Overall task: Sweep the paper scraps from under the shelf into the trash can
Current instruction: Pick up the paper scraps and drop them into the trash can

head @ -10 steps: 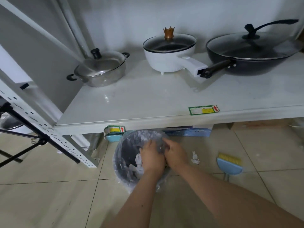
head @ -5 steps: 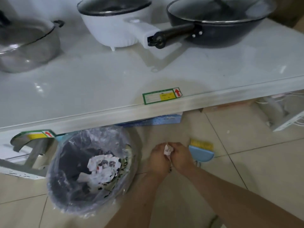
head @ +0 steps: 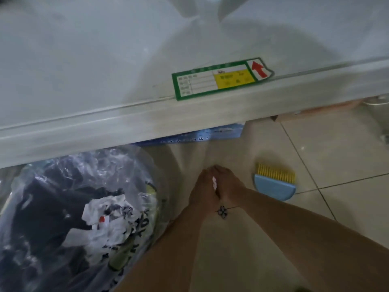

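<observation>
Setting: a tiled floor [head: 347, 148] runs below the front edge of a white shelf [head: 147, 121] filling the upper frame.
Paper scrap: a small white paper scrap [head: 214, 183] shows at centre frame, pressed between both hands just above the floor; likely light, soft and crushable, best taken by pinching or cupping.
Hands: left hand [head: 204, 189] and right hand [head: 228, 186] meet with fingers curled around the scrap, forearms reaching in from lower right.
Trash can: the bag-lined trash can [head: 134, 165], lower left, holds crumpled paper.
Brush: a blue brush [head: 274, 186] lies idle just right of the hands.
</observation>
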A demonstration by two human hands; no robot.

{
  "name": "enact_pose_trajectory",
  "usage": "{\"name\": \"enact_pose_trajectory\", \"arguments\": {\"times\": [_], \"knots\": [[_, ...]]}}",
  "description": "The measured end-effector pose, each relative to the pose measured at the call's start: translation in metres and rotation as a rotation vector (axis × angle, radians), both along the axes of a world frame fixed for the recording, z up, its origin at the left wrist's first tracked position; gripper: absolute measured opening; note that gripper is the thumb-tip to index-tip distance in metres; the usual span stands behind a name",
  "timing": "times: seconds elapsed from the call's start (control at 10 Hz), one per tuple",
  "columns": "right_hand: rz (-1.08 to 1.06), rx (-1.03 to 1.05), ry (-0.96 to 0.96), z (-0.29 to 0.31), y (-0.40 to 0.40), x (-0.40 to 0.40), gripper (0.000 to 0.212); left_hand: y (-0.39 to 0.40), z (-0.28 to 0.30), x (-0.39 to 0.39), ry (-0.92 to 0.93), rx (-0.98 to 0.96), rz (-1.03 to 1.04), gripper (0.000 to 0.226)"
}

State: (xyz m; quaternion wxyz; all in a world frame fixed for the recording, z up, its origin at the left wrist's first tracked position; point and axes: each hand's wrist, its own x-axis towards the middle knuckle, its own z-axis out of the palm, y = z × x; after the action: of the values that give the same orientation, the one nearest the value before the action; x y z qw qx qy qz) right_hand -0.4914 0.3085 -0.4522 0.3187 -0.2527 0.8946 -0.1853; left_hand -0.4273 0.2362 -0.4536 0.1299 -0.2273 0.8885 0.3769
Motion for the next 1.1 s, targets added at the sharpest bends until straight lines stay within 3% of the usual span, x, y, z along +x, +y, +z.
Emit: {"name": "enact_pose_trajectory", "arguments": {"times": [0.1, 0.2, 0.4, 0.6, 0.7, 0.9, 1.1], "knots": [[0.053, 0.033, 0.010, -0.009, -0.008, -0.009, 0.053, -0.003, -0.020, 0.001, 0.001, 0.007, 0.027, 0.041], [0.105, 0.086, 0.013, -0.011, -0.009, -0.006, 0.049, -0.001, -0.029, 0.005, 0.032, -0.043, -0.008, 0.049], [0.195, 0.133, 0.009, -0.008, 0.024, 0.038, 0.055, 0.004, -0.024, 0.024, -0.091, -0.093, -0.038, 0.045], [0.160, 0.147, 0.066, -0.007, 0.052, 0.044, 0.077, 0.009, -0.024, 0.048, -0.120, -0.136, -0.193, 0.099], [0.173, 0.182, 0.063, -0.009, 0.056, 0.045, 0.081, 0.014, -0.027, 0.049, -0.141, -0.217, -0.249, 0.090], [0.152, 0.143, 0.062, -0.014, 0.053, 0.049, 0.061, 0.025, -0.025, 0.043, -0.066, -0.261, -0.245, 0.048], [0.010, 0.006, 0.024, -0.016, 0.053, 0.057, 0.025, 0.033, -0.028, 0.042, -0.029, -0.281, -0.155, 0.022]]}}
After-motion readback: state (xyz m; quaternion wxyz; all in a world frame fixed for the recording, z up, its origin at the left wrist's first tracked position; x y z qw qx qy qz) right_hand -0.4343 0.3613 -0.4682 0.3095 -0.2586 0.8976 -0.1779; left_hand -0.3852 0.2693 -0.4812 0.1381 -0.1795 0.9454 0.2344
